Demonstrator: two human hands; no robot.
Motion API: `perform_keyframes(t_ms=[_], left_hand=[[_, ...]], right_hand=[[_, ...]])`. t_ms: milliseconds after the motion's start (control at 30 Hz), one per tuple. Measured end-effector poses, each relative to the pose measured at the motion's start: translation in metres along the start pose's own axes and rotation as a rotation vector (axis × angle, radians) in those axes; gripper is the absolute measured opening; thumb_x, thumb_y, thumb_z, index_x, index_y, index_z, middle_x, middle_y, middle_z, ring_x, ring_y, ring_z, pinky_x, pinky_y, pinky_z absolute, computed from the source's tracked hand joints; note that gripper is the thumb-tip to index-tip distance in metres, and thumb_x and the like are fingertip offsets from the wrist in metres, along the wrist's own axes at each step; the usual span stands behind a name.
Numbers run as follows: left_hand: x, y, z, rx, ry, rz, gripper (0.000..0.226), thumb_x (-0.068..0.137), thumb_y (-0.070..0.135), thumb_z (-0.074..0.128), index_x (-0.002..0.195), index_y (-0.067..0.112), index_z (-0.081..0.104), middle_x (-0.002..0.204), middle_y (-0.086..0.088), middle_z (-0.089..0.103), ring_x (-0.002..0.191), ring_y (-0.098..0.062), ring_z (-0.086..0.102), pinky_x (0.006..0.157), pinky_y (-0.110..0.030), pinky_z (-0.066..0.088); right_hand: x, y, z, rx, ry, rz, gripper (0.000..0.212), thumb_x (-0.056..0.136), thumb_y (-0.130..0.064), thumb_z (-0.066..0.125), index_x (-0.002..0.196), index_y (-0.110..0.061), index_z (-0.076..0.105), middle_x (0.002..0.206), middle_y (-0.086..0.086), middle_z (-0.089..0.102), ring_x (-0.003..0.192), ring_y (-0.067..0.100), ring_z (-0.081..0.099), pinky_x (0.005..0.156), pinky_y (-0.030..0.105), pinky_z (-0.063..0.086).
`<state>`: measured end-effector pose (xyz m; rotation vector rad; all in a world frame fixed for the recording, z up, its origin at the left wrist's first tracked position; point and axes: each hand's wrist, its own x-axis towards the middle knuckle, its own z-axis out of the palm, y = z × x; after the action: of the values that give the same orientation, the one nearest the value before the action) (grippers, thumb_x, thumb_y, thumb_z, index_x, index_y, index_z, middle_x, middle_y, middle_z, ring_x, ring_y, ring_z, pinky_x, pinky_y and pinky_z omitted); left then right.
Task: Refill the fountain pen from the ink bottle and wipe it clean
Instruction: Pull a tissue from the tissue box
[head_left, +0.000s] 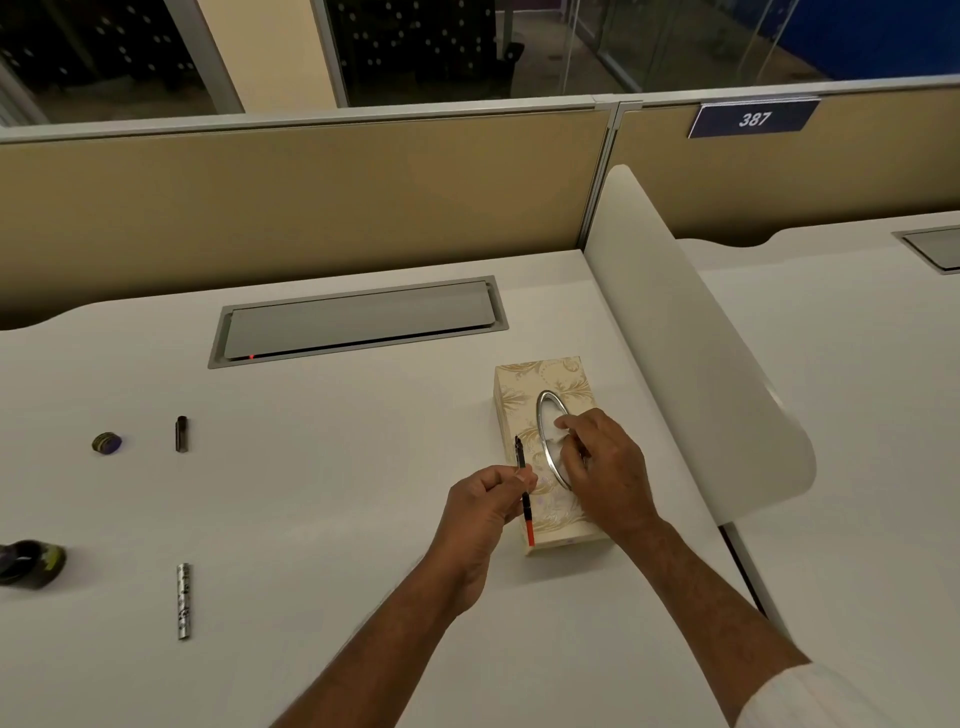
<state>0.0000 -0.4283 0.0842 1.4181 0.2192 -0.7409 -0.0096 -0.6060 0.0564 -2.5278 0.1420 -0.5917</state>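
The wiping step looked begun: the left hand (485, 499) pinched the bare pen section (523, 493) nib-up beside the tissue box (524, 415), while the right hand (605, 462) closed on a tissue (561, 423) at its slot, needing a clean pull free.

Matt white desk (363, 467) (smooth laminate)

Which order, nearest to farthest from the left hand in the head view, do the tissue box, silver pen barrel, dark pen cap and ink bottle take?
From the left hand:
1. Tissue box, just to its right, behind the held pen.
2. Silver pen barrel, to its left, near edge.
3. Dark pen cap, left, farther back; close to the barrel's distance.
4. Ink bottle, far left edge.
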Motion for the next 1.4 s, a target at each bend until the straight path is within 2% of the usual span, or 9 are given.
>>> perform_keyframes(t_ms=[300,533,600,733,833,1067,1233,1300,1400], left_hand=[[-0.003,0.002,0.004,-0.003,0.002,0.004,0.018,0.100,0.024,0.066,0.098,0.010,0.077,0.115,-0.009,0.079,0.114,-0.026,0.071,0.112,-0.045,0.051],[-0.008,0.003,0.006,0.089,0.033,0.053,0.022,0.101,0.026,0.064,0.098,0.008,0.075,0.114,-0.004,0.078,0.114,-0.026,0.070,0.109,-0.047,0.052],[-0.010,0.001,0.007,0.109,0.048,0.091,0.022,0.101,0.028,0.063,0.099,0.010,0.075,0.109,-0.004,0.079,0.110,-0.023,0.072,0.102,-0.038,0.057],[-0.016,-0.005,0.010,0.192,0.049,0.184,0.019,0.105,0.031,0.058,0.094,0.024,0.071,0.097,0.004,0.079,0.089,-0.002,0.072,0.068,-0.010,0.053],[-0.019,-0.008,0.013,0.250,0.038,0.264,0.019,0.108,0.029,0.053,0.098,0.026,0.069,0.095,0.020,0.076,0.089,0.009,0.070,0.069,-0.004,0.049],[-0.017,-0.012,0.012,0.290,0.020,0.314,0.020,0.109,0.032,0.050,0.113,0.026,0.068,0.106,0.011,0.076,0.106,-0.008,0.070,0.089,-0.026,0.059],[-0.014,-0.006,0.009,0.326,0.016,0.284,0.021,0.109,0.035,0.049,0.105,0.024,0.066,0.101,0.000,0.076,0.090,-0.009,0.069,0.075,-0.016,0.052],[-0.013,-0.004,0.009,0.305,0.010,0.258,0.024,0.109,0.035,0.048,0.105,0.019,0.066,0.104,-0.008,0.075,0.092,-0.018,0.070,0.071,-0.016,0.052],[-0.012,-0.003,0.008,0.295,0.011,0.232,0.026,0.109,0.035,0.047,0.104,0.017,0.065,0.108,-0.009,0.074,0.095,-0.017,0.068,0.073,-0.018,0.050]], right_hand=[[-0.002,0.001,-0.001,0.062,0.052,-0.023,0.018,0.090,0.008,0.062,0.105,0.001,0.069,0.098,0.013,0.066,0.090,0.025,0.064,0.078,0.034,0.058],[-0.009,-0.004,0.007,-0.044,0.014,0.096,0.023,0.093,-0.014,0.067,0.114,-0.005,0.068,0.104,0.008,0.067,0.096,0.021,0.061,0.075,0.025,0.051],[-0.009,-0.006,0.009,-0.032,0.019,0.147,0.018,0.094,-0.016,0.066,0.109,-0.006,0.070,0.102,0.007,0.067,0.094,0.020,0.060,0.075,0.025,0.050],[-0.006,-0.011,0.010,-0.012,0.049,0.189,0.007,0.095,-0.014,0.063,0.093,-0.009,0.067,0.089,0.003,0.064,0.082,0.019,0.056,0.067,0.036,0.053],[-0.007,-0.012,0.011,0.012,0.078,0.210,0.006,0.096,-0.013,0.062,0.090,-0.010,0.063,0.085,0.001,0.063,0.079,0.019,0.055,0.064,0.032,0.049],[-0.011,-0.011,0.010,0.071,0.110,0.186,0.002,0.096,-0.007,0.061,0.094,-0.007,0.061,0.086,0.006,0.064,0.077,0.017,0.055,0.066,0.013,0.038],[-0.014,-0.012,0.008,0.117,0.134,0.156,0.010,0.099,-0.014,0.056,0.099,-0.006,0.061,0.089,0.007,0.066,0.075,0.015,0.058,0.066,0.007,0.039],[-0.014,-0.014,0.007,0.144,0.152,0.148,0.017,0.099,-0.020,0.052,0.100,-0.006,0.061,0.091,0.007,0.067,0.076,0.014,0.058,0.066,0.004,0.038],[-0.015,-0.019,0.007,0.194,0.184,0.137,0.024,0.100,-0.025,0.049,0.102,-0.005,0.061,0.096,0.008,0.068,0.081,0.015,0.061,0.070,0.003,0.042]])
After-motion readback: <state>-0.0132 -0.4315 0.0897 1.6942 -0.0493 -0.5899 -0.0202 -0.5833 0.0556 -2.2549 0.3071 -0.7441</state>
